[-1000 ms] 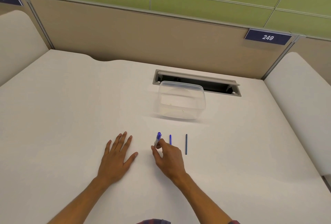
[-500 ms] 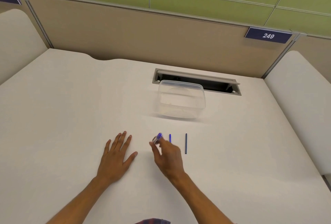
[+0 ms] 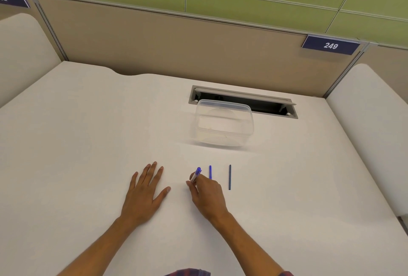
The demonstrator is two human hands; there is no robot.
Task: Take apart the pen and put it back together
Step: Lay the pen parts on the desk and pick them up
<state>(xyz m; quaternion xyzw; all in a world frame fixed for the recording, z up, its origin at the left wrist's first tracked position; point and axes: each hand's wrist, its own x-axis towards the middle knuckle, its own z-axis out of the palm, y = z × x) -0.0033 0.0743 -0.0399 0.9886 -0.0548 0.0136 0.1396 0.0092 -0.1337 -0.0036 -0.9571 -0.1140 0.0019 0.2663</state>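
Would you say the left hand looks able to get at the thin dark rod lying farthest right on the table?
Probably not directly: the left hand lies flat on the table, and the right hand, holding the pen barrel, sits between it and the dark rod.

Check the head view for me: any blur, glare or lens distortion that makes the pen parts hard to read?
Head view: even, soft light, no glare on the desk; wide-angle bending curves the partition and desk edges; the clear container is faint and slightly smeared; the pen barrel in the right hand and the two loose blue pieces read small but sharp.
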